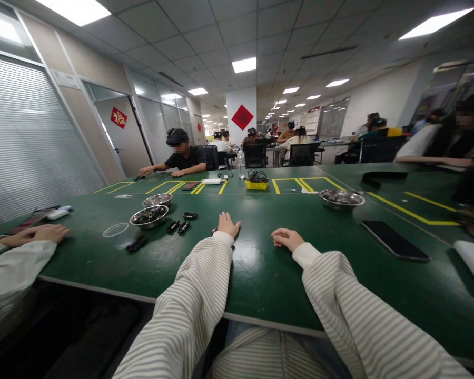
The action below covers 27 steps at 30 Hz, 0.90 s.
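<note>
My left hand (228, 225) lies palm down on the green table, fingers stretched out and spread. Beside its wrist is a small dark and pink spot, too small to name. To its right, my right hand (287, 238) rests on the tabletop, its fingers loosely bent, with nothing visible in them. Left of my hands lie several small black parts (184, 227), whose kind I cannot make out. Beyond them, a steel bowl (142, 225) holds more black pieces, and a second steel bowl (158, 196) stands behind it.
A phone (395, 241) and a steel bowl (342, 206) with contents are at right. Nearer the left edge lie a clear ring (116, 230) and a co-worker's hands (43, 234). A yellow box (256, 185) with black cables stands ahead. Another person (184, 158) sits across the table.
</note>
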Motion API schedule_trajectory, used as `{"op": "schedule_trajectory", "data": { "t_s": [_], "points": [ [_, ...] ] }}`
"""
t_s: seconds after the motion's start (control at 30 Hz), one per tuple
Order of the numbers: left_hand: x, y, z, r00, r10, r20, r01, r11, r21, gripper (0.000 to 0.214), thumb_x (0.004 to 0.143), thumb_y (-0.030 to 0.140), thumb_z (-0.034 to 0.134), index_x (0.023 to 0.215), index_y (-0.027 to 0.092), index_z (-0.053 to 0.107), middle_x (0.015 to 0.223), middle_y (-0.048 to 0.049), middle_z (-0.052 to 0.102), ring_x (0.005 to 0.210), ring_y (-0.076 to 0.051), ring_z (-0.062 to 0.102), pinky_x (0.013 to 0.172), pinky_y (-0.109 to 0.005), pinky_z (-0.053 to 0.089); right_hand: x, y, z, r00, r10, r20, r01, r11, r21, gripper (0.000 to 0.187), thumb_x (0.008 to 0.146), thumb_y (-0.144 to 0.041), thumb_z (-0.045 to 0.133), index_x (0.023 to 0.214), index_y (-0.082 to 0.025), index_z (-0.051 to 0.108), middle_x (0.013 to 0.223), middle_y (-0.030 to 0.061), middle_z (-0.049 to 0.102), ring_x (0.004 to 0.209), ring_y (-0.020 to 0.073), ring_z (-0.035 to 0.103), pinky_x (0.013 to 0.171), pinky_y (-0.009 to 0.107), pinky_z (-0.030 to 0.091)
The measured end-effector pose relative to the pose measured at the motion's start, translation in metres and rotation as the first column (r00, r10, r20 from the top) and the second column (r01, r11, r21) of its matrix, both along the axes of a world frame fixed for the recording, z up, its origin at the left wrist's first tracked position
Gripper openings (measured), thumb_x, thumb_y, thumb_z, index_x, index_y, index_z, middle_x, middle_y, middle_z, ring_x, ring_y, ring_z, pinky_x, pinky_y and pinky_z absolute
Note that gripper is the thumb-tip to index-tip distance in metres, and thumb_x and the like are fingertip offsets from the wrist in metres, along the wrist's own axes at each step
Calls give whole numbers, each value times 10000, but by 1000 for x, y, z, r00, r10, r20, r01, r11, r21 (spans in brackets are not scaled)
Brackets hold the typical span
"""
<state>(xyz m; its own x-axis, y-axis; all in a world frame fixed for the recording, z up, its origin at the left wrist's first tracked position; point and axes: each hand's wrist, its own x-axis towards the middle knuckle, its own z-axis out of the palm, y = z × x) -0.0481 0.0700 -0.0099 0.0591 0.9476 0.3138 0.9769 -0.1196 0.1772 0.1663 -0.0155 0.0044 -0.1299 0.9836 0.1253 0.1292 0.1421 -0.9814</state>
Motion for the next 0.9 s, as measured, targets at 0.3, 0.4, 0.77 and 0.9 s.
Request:
{"op": "schedule_trajectory", "data": {
  "t_s": [0.3, 0.4, 0.77, 0.9],
  "points": [
    [20, -25, 2, 851, -524, -39, 523, 852, -36, 562, 748, 480, 283, 1169, 108, 307, 1239, -102, 303, 1140, -193, 251, 942, -313, 195, 3, 3, -1, 987, -142, 72, 136, 987, 85, 136, 560, -248, 534, 645, -142, 540, 496, -14, 540, 458, 93, 518, 429, 200, 390],
    [43, -51, 3, 704, -708, -53, 708, 706, -22, 556, 748, 495, 271, 1177, 141, 297, 1240, -75, 307, 1137, -177, 256, 944, -314, 200, 10, 6, -3, 951, -254, 174, 225, 960, 170, 153, 596, -250, 498, 695, -145, 551, 536, -4, 554, 480, 97, 520, 446, 203, 395],
    [36, -69, 20, 855, -495, -156, 510, 857, 78, 543, 699, 381, 429, 1180, 167, 293, 1271, -68, 240, 1156, -223, 177, 938, -384, 175, 13, 4, -7, 608, -381, 697, 35, 889, 456, 240, 595, -208, 516, 813, -160, 604, 698, 28, 575, 512, 87, 464, 544, 213, 394],
    [-4, -54, 28, 986, 75, -151, -63, 995, 81, 507, 677, 234, 469, 1153, 129, 329, 1238, -142, 253, 1125, -315, 172, 854, -472, 224, 14, 4, -6, 587, -355, 727, -6, 896, 443, 210, 596, -258, 544, 770, -174, 625, 690, 26, 579, 510, 88, 461, 531, 210, 387]
  ]
}}
